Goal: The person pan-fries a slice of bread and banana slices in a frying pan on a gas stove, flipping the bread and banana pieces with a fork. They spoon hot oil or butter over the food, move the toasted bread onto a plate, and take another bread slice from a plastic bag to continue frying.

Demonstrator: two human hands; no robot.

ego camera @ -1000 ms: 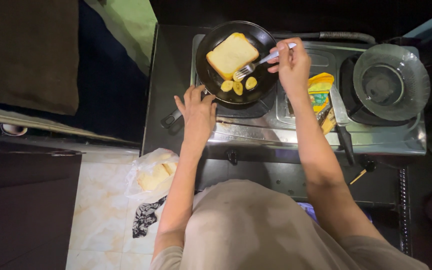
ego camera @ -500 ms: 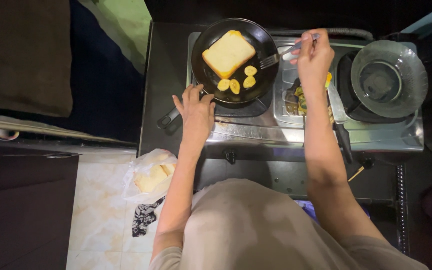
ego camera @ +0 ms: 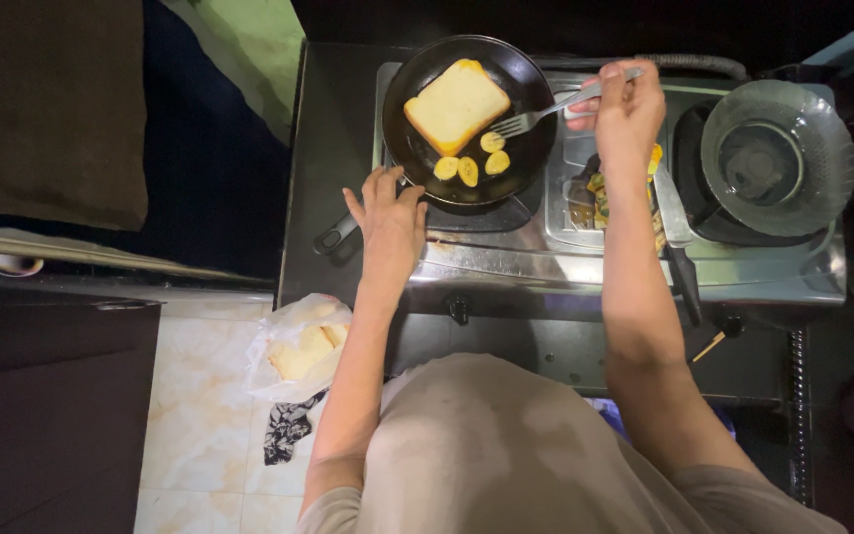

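Note:
A black frying pan (ego camera: 417,158) sits on the left burner of a steel gas stove (ego camera: 585,267). In it lie a slice of bread (ego camera: 457,104) and several yellow banana slices (ego camera: 471,166). My right hand (ego camera: 625,114) holds a metal fork (ego camera: 536,117) whose tines reach over the pan's right rim, just above the banana slices. My left hand (ego camera: 387,218) rests at the pan's near edge, closed on the pan handle (ego camera: 333,235).
A glass lid (ego camera: 778,158) covers the right burner. Yellow packaging (ego camera: 600,193) and a knife (ego camera: 679,247) lie between the burners. A plastic bag of bread (ego camera: 298,346) sits on the tiled floor at left. A matchstick (ego camera: 712,346) lies below the stove.
My right hand has drawn the fork rightward, from among the banana slices to the pan's right rim. The left hand has stayed at the pan handle.

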